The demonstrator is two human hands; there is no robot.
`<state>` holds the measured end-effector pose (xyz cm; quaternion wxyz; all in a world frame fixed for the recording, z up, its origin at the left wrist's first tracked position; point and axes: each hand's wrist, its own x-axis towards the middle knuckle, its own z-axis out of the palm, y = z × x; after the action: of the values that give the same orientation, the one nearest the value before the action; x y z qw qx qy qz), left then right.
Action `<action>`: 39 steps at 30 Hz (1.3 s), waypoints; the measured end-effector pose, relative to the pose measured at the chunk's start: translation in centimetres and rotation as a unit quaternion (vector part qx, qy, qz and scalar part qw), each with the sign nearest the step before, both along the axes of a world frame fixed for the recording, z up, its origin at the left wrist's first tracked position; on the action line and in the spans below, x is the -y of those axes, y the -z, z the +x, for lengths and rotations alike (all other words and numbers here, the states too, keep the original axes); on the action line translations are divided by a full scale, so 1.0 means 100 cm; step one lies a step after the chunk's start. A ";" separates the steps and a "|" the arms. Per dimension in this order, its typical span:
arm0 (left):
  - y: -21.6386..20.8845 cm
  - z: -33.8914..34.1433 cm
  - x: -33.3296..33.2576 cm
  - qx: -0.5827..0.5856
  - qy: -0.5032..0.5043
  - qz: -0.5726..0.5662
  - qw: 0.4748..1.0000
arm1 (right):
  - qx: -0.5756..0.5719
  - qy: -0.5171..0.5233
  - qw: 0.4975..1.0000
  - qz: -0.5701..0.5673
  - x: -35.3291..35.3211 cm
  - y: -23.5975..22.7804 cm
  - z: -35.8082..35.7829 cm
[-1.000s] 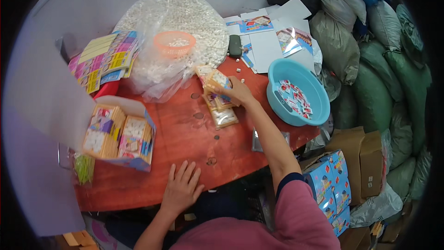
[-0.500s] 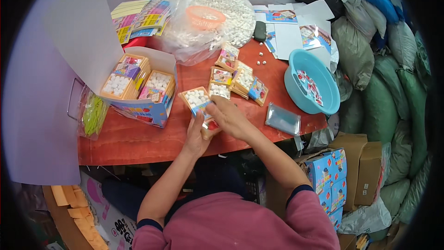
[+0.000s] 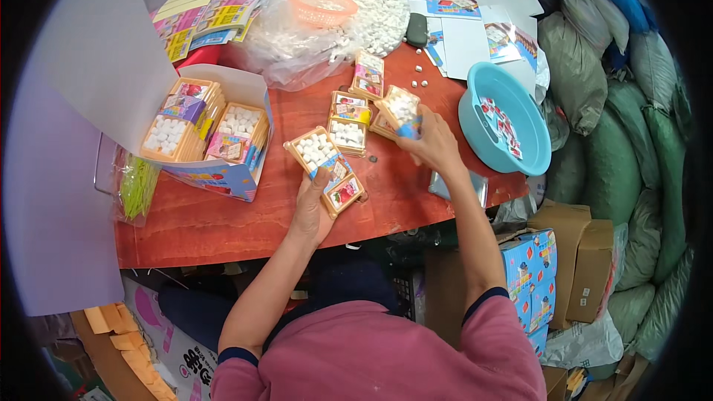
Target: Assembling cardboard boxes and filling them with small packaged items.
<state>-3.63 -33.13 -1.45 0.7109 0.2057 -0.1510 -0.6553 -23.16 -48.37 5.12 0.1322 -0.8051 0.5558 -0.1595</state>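
Observation:
My left hand [image 3: 312, 208] is closed round the lower left side of an orange tray pack [image 3: 316, 150], which has small white pieces at one end, a blue band across its middle and a red-and-white packet at the other end. To its right, my right hand [image 3: 434, 141] grips a second such pack [image 3: 401, 104], tilted over another tray on the table. Its fingers hide part of that pack. Between the hands lies a pack with a yellow band [image 3: 349, 122], and behind it a pink-banded one [image 3: 368, 74].
An open printed carton [image 3: 215, 178] holding stacked packs stands on the left of the red table [image 3: 208, 234]. A turquoise basin [image 3: 468, 122] with small packets is at the right. Behind are a large clear bag of white pieces [image 3: 382, 0] and a peach basket [image 3: 323, 21]. Full sacks [image 3: 587, 148] line the right.
My right hand has left the pack in my left hand, moved right and taken hold of another pack from the pile. My left hand still holds its pack.

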 end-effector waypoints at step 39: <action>-0.012 0.035 -0.005 0.404 -0.125 0.132 0.896 | 0.597 0.000 0.641 0.482 -0.006 0.021 -0.009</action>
<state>-0.11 -32.60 -0.29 0.6311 0.5619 -0.3109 -0.4350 -24.04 -47.80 3.02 0.8045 -0.3576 0.3540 -0.3155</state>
